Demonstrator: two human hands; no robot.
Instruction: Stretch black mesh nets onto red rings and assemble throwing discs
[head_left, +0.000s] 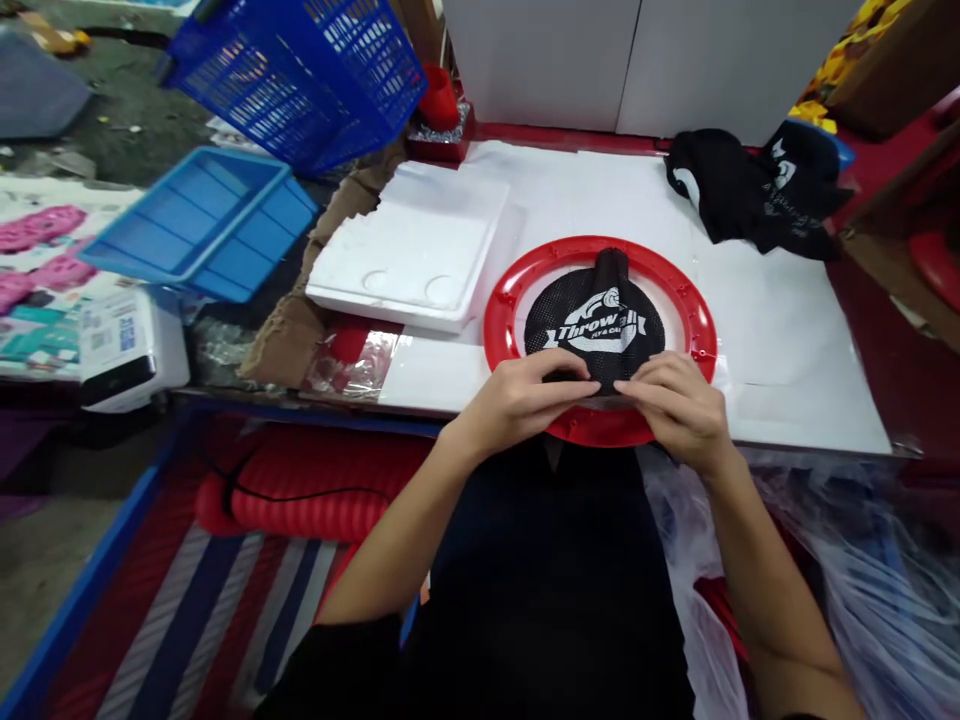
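Observation:
A red plastic ring (510,285) lies on the white work surface, its near part at the table's front edge. Over its middle rests a black mesh fabric disc (585,290) printed with white lettering, partly folded at the top. My left hand (525,390) pinches the disc's near edge, thumb and fingers together. Beside it, a small gap apart, my right hand (679,400) pinches the same edge. Both hands sit above the near part of the ring. Their fingertips hide the fabric directly under them.
Black printed fabric pieces (757,190) lie in a heap at the back right. Left of the ring is a white foam tray (420,240). Blue baskets (202,220) stand further left. Stacked red rings (315,480) lie below the table's edge, and clear plastic bags (840,540) hang at right.

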